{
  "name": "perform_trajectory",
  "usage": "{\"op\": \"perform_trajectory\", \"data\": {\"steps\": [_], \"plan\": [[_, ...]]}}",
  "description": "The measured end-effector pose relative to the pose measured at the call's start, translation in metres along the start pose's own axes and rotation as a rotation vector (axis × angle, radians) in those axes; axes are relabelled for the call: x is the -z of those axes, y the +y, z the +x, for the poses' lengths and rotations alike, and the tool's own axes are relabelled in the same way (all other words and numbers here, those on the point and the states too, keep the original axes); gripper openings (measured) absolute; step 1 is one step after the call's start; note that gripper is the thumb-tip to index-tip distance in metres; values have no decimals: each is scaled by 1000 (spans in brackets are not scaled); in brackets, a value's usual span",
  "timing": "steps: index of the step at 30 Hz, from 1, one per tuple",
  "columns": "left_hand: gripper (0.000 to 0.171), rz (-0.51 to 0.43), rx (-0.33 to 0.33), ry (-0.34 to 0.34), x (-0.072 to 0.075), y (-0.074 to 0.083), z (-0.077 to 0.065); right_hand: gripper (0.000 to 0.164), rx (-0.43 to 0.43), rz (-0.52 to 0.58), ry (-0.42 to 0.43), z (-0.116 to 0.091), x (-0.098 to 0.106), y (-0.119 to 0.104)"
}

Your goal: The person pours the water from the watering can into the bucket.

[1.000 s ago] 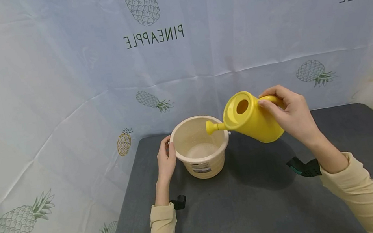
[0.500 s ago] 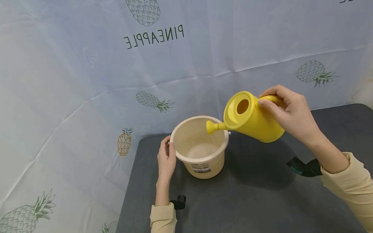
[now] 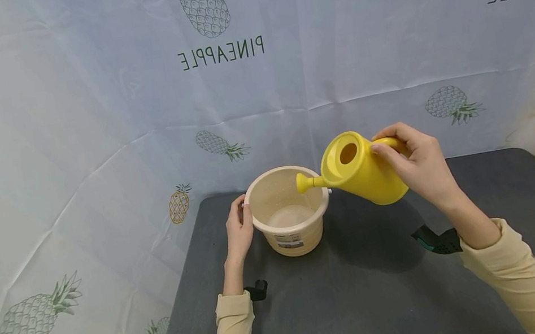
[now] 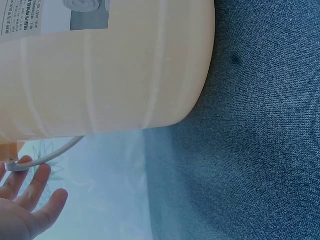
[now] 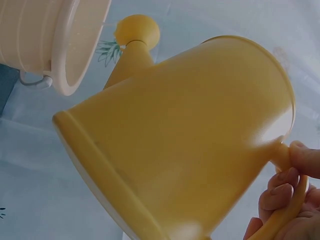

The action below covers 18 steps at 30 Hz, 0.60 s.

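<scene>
A cream plastic bucket [image 3: 292,240] with a label on its front stands upright on the dark table. My left hand [image 3: 239,231] holds its left rim, thumb on the near side. In the left wrist view, spread fingers [image 4: 37,187] touch the bucket's grey handle [image 4: 55,154]. My right hand [image 3: 418,165] grips the handle of a yellow watering can [image 3: 371,175]. The can is raised and tilted left, its round spout head [image 3: 303,182] over the bucket's opening. Faint thin streaks run from the spout head [image 5: 137,32] toward the bucket [image 5: 30,35] in the right wrist view.
The dark table [image 3: 315,320] extends to both sides and toward me. Behind it and at the left hangs a pale curtain [image 3: 354,52] printed with pineapples. Black straps with cameras [image 3: 437,240] sit on both wrists.
</scene>
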<state>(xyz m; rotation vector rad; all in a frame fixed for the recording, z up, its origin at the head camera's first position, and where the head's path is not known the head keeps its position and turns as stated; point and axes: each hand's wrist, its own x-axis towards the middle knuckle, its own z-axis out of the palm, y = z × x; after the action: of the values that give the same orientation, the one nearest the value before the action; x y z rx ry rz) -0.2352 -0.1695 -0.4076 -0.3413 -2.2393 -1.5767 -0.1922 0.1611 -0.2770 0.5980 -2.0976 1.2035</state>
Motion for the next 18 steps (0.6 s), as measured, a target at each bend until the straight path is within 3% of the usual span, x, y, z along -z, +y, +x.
{"op": "perform_trajectory", "data": {"steps": [18], "plan": [[36, -2, -1, -7, 0, 0, 1, 13, 1, -2, -2, 0, 0, 2]]}}
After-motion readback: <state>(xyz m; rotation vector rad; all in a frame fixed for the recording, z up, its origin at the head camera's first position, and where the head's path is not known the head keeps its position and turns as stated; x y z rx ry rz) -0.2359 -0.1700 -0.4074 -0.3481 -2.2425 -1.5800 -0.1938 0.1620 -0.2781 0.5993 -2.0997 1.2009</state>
